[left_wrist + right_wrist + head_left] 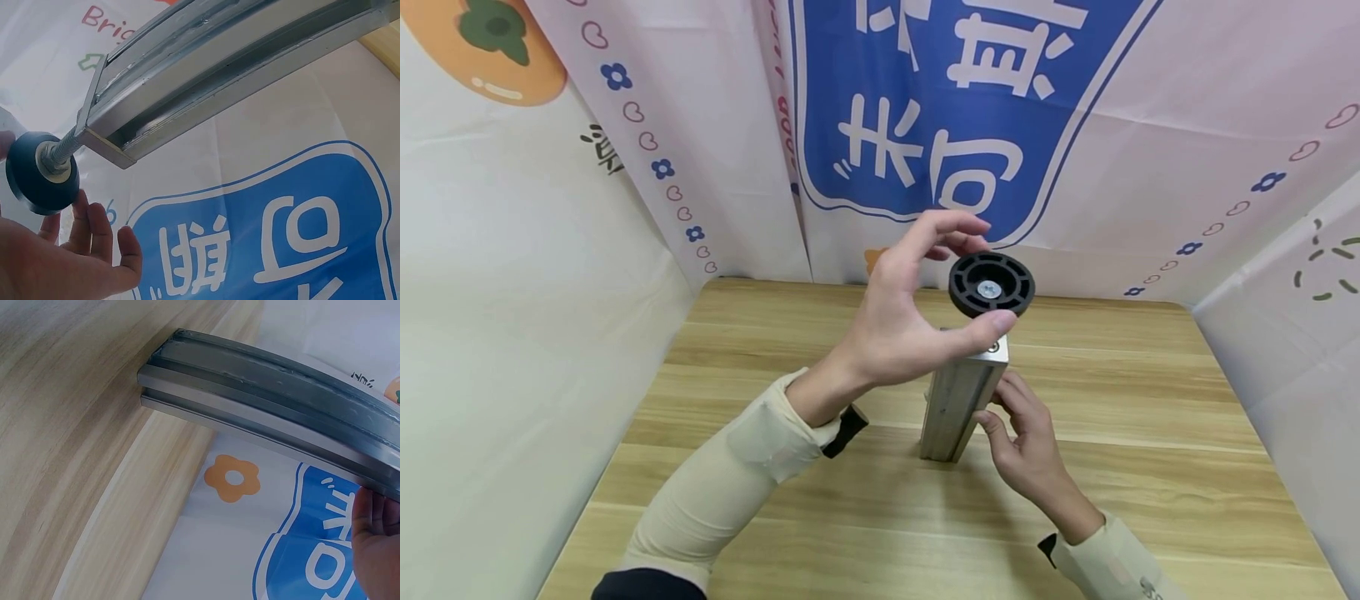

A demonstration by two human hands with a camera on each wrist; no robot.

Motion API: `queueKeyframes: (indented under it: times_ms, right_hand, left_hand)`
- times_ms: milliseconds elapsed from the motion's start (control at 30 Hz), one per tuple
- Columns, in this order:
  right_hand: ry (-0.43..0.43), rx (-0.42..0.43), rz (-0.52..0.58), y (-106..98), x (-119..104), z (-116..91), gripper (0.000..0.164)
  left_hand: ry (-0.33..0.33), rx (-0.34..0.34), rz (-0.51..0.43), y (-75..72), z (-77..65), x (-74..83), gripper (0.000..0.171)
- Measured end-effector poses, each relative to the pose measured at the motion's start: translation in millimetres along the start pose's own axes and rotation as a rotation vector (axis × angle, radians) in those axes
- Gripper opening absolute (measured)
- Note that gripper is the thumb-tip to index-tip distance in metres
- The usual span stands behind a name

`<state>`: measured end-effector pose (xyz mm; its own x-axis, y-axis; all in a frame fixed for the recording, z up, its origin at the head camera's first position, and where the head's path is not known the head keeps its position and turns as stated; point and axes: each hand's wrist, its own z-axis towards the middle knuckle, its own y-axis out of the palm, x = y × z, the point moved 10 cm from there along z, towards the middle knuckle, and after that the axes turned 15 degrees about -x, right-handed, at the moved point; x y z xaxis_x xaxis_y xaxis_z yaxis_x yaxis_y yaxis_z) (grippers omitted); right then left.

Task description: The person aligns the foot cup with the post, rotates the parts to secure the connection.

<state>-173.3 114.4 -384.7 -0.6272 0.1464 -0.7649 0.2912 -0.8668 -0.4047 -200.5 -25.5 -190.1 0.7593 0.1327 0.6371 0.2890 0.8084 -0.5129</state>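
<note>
An aluminium profile stands upright on the wooden table, with a metal plate across its top end. Above that plate sits a black round levelling foot, a screw head visible in its middle. A threaded stud joins the foot to the profile in the left wrist view. My left hand holds the foot by its rim, thumb at the near side and fingers curved round the far side. Lower down, my right hand grips the profile from the right; some of its fingers are hidden behind the metal.
The wooden table runs back to a printed cloth with a blue panel, hanging behind the profile. White cloth walls enclose the left and right sides. Dark straps show at both wrists.
</note>
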Motion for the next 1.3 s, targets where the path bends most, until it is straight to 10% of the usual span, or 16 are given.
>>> queueKeyframes:
  times_ms: [467, 1300]
  right_hand:
    - [0.009, 0.009, 0.018, 0, 0, 0, 0.044]
    - [-0.025, 0.003, 0.012, 0, 1, -1, 0.047]
  left_hand:
    - [0.103, -0.145, -0.117, 13.2, 1.4, 4.9, 0.056]
    - [0.009, 0.03, 0.032, -1.5, 0.5, 2.9, 0.073]
